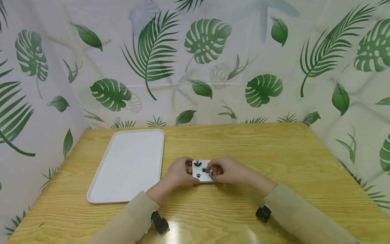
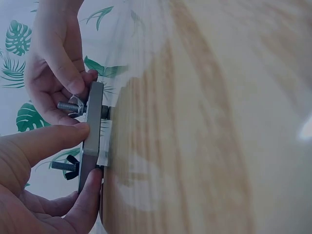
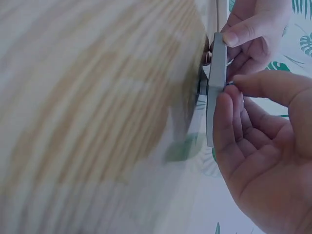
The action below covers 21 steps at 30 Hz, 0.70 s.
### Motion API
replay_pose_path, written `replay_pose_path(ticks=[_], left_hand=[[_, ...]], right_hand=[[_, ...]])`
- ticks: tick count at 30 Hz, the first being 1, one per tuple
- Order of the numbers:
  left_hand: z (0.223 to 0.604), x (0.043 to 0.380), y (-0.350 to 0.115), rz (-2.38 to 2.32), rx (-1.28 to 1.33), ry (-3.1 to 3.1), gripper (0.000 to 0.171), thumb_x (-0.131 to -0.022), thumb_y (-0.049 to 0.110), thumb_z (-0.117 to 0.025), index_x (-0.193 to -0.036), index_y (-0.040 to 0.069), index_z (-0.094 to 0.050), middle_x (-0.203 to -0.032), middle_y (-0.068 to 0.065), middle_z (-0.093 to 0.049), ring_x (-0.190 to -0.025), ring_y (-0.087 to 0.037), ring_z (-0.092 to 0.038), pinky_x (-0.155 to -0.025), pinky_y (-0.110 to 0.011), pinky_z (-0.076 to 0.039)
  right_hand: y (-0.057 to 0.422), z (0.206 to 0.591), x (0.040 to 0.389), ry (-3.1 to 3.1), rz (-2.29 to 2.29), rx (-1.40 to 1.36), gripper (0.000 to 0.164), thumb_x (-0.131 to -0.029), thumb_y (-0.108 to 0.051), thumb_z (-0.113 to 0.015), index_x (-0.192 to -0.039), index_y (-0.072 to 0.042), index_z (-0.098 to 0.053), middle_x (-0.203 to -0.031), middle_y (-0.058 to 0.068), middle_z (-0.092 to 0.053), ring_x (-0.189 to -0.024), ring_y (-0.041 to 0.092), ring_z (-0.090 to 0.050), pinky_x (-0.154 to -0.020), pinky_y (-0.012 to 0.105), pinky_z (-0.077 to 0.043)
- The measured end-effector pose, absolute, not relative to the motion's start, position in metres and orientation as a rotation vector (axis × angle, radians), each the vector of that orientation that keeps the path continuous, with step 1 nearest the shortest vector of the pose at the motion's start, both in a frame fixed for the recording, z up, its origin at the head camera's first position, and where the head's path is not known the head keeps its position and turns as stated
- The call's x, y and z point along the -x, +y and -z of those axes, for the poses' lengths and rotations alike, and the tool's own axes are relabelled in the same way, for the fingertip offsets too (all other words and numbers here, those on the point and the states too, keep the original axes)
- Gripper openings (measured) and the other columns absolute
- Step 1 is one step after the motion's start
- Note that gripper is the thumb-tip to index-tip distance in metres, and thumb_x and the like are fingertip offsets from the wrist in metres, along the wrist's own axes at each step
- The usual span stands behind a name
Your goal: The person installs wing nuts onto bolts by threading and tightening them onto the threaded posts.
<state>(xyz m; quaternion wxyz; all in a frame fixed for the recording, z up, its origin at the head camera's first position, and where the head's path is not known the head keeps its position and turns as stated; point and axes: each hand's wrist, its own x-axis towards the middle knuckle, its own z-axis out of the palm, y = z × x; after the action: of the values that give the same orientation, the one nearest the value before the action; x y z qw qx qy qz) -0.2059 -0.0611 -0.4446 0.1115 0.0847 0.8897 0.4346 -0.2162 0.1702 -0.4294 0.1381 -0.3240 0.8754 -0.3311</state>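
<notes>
A light metal plate [image 1: 198, 171] with holes is held above the wooden table. My left hand [image 1: 177, 173] grips its left part, thumb at the near edge and fingers at the far edge. One bolt through the plate carries a black wing nut [image 2: 73, 166]. A second bolt, at the plate's right side, carries a silver wing nut [image 2: 76, 106]. The fingertips of my right hand [image 1: 230, 171] pinch this silver wing nut. In the right wrist view the plate [image 3: 218, 63] appears edge-on, and the right fingers largely hide the nut. Bolt heads stick out underneath the plate.
A white tray [image 1: 128, 166] lies on the wooden table [image 1: 274, 152], left of the hands. Behind the table hangs a leaf-patterned cloth [image 1: 170, 67], which also covers both sides. A black wrist camera [image 1: 159, 222] is strapped to the left sleeve, another [image 1: 263, 214] to the right.
</notes>
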Motion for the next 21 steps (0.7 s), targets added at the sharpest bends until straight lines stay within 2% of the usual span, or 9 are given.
replay_pose_path(ticks=[4,9,15,18,21], left_hand=[[0.444,0.205,-0.061,-1.285,-0.242,2.605,0.08,-0.076,0.007,-0.096,-0.144,-0.004,-0.056,-0.129,-0.016,-0.07,-0.099,-0.019,-0.068,-0.091,-0.036,-0.057],[0.443,0.205,-0.061,-1.297,-0.243,2.599,0.079,-0.076,0.006,-0.096,-0.143,-0.004,-0.056,-0.127,-0.016,-0.071,-0.1,-0.02,-0.068,-0.092,-0.036,-0.057],[0.444,0.206,-0.061,-1.292,-0.242,2.597,0.079,-0.077,0.008,-0.096,-0.144,-0.004,-0.056,-0.132,-0.017,-0.069,-0.105,-0.022,-0.069,-0.094,-0.036,-0.057],[0.444,0.206,-0.061,-1.292,-0.242,2.594,0.078,-0.077,0.008,-0.096,-0.144,-0.004,-0.056,-0.132,-0.017,-0.069,-0.107,-0.022,-0.07,-0.095,-0.037,-0.058],[0.443,0.205,-0.061,-1.289,-0.233,2.594,0.078,-0.077,0.008,-0.096,-0.143,-0.004,-0.056,-0.13,-0.016,-0.07,-0.106,-0.022,-0.069,-0.095,-0.037,-0.058]], right_hand=[[0.167,0.432,0.215,2.607,0.939,0.905,0.006,-0.095,-0.008,-0.075,-0.099,-0.007,-0.071,-0.079,-0.001,-0.066,-0.07,0.006,-0.056,-0.066,0.022,-0.048],[0.161,0.432,0.214,2.719,0.839,0.882,0.015,-0.094,-0.014,-0.079,-0.087,-0.012,-0.065,-0.072,-0.004,-0.063,-0.063,0.005,-0.052,-0.062,0.022,-0.043],[0.155,0.429,0.21,2.839,0.685,0.839,0.033,-0.095,-0.024,-0.08,-0.075,-0.015,-0.055,-0.066,-0.005,-0.056,-0.058,0.007,-0.044,-0.058,0.023,-0.035],[0.154,0.428,0.208,2.864,0.664,0.803,0.039,-0.094,-0.031,-0.082,-0.073,-0.015,-0.054,-0.066,-0.004,-0.055,-0.058,0.008,-0.043,-0.057,0.024,-0.034],[0.155,0.428,0.207,2.834,0.727,0.754,0.036,-0.093,-0.035,-0.083,-0.078,-0.014,-0.059,-0.068,-0.004,-0.059,-0.058,0.008,-0.046,-0.056,0.024,-0.037]])
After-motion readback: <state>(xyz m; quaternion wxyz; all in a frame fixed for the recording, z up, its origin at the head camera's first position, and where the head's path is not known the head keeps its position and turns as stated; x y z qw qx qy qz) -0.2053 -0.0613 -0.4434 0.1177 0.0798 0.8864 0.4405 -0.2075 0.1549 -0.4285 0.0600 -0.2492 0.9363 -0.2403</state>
